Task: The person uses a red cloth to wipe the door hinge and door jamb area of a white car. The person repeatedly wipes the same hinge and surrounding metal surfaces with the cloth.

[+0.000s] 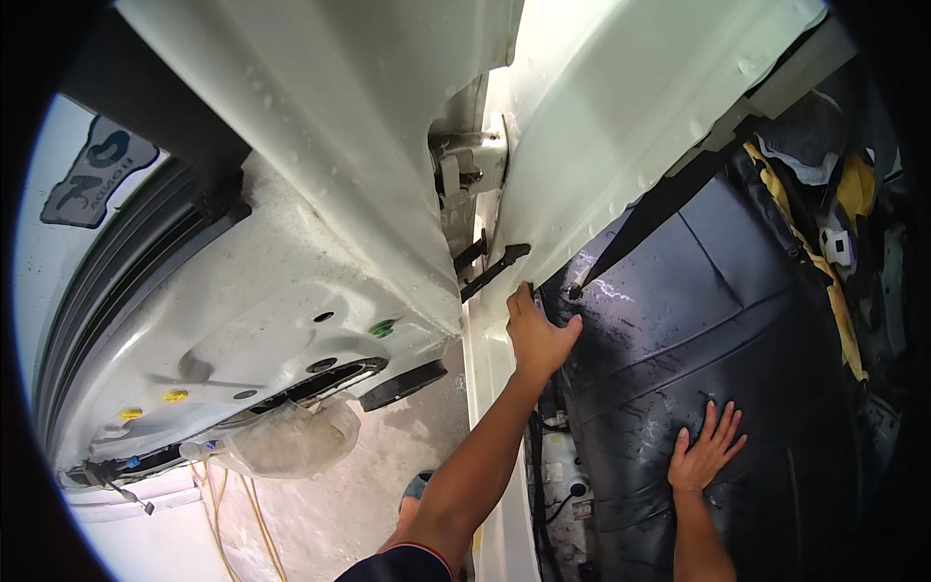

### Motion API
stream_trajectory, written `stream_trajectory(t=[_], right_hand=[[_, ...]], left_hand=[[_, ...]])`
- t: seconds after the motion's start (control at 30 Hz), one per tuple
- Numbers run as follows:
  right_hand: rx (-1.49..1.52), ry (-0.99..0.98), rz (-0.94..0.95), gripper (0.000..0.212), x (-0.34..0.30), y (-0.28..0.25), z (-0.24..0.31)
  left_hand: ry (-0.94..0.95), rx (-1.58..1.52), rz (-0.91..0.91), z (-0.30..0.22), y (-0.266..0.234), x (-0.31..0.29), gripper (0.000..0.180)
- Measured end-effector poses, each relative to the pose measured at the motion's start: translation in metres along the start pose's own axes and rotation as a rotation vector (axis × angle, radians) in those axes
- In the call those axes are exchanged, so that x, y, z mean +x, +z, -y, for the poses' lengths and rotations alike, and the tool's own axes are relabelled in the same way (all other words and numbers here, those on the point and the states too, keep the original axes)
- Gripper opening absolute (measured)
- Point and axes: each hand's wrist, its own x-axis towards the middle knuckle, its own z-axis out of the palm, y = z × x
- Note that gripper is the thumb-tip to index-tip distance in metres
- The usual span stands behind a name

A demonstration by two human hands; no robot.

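My left hand [539, 335] grips the edge of the pale door pillar [558, 184], fingers bent over it and thumb sticking out to the right. Just above the fingertips, a black door check arm [497, 272] spans the gap between pillar and door. My right hand [706, 451] lies flat with spread fingers on a black, seamed, leather-like surface [669, 369] inside the car; it looks like a seat back and has whitish smears. A black strap [659, 199] runs down along the pillar to this surface, ending close to my left hand.
To the left, the opened pale car door [262, 281] shows bare metal, holes and yellow clips. A clear plastic bag [291, 441] hangs beneath it, beside tan cords [257, 524]. Yellow-edged material [834, 291] lies at the far right. Wiring [572, 495] runs along the sill.
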Motion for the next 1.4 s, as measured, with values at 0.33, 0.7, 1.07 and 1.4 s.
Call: stream_trajectory(t=[0.33,0.7,1.07,1.4], right_hand=[[-0.002,-0.004,0.001,0.066,-0.001,0.003,-0.002],[0.001,-0.003,-0.003,0.066,-0.001,0.004,-0.001],[-0.010,0.001,-0.024,0.066,0.000,0.004,0.000],[-0.002,0.003,0.003,0.065,-0.003,0.004,-0.001]], left_hand=[[0.244,-0.145,-0.218,0.040,-0.008,0.005,0.032],[0.057,-0.193,-0.273,0.049,0.005,0.006,0.031],[-0.099,0.105,-0.134,0.015,0.011,0.013,0.039],[-0.182,0.127,0.003,-0.026,-0.014,0.010,0.047]])
